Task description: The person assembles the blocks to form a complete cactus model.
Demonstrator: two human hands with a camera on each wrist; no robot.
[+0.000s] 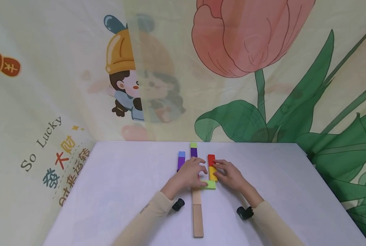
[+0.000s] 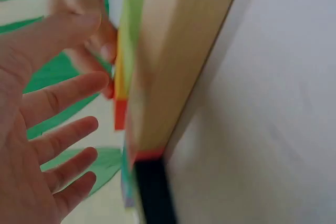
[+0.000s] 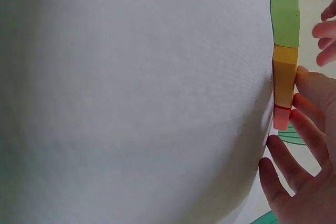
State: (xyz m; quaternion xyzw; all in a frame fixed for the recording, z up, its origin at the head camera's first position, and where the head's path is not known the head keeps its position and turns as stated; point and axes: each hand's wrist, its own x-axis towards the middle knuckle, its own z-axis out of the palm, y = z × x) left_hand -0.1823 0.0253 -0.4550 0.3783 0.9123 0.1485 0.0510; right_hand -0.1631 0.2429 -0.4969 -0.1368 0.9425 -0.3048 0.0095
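My right hand (image 1: 232,173) touches the outer side of a yellow block (image 1: 212,173) and a red block (image 1: 211,160), which lie end to end. In the right wrist view its thumb is at the yellow block (image 3: 285,74) and a finger reaches the red block (image 3: 282,117). A light green block (image 1: 210,185) lies crosswise at the yellow block's near end. My left hand (image 1: 190,173) hovers over the middle column, partly hiding it. Its fingers (image 2: 68,135) are spread with nothing between them.
Two plain wooden blocks (image 1: 197,220) extend the column toward me. Beyond the left hand lie a dark purple block (image 1: 194,152) and a green one (image 1: 193,145). A blue block (image 1: 181,154) and purple block (image 1: 181,162) lie left. A printed cloth hangs behind the white table (image 1: 124,164).
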